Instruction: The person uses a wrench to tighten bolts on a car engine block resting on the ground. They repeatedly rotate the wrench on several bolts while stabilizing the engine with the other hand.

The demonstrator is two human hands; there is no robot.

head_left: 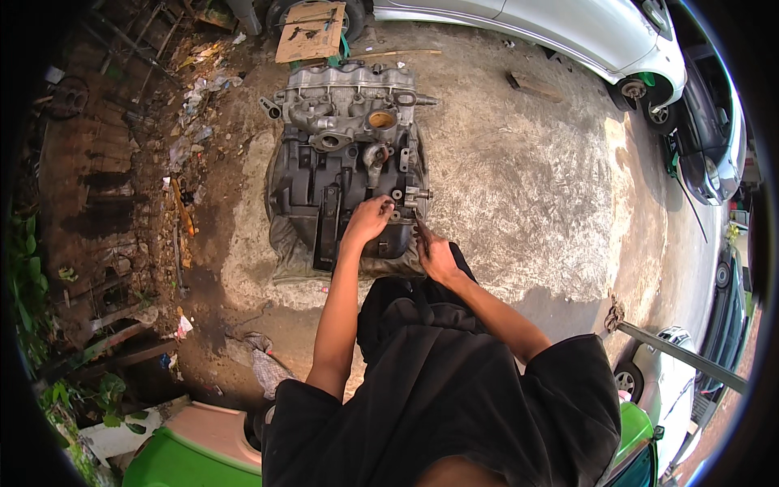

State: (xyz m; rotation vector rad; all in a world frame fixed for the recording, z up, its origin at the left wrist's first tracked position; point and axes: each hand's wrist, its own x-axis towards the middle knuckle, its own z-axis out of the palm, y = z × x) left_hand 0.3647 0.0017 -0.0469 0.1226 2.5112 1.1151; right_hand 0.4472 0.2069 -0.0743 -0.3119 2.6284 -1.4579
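A car engine (312, 174) with a dark block lies on a dark cloth (304, 264) before me, its silver cylinder head (349, 79) on the far side. My left hand (372, 219) rests over the near right part of the block. Its fingers are bent together beside small round metal fittings (397, 195); what they grip is hidden. Close by, my right hand (438, 258) reaches to the block's right edge, fingers drawn together just below a small silver bracket (417, 197). Anything inside that hand is too small to make out.
Beyond the engine, a cardboard sheet (311, 32) with small tools leans by a wheel. A silver car (568, 28) stands at the far right, and a wood block (534, 86) lies on the concrete. Litter and scrap (191, 105) line the left. A green vehicle (191, 446) is behind at left.
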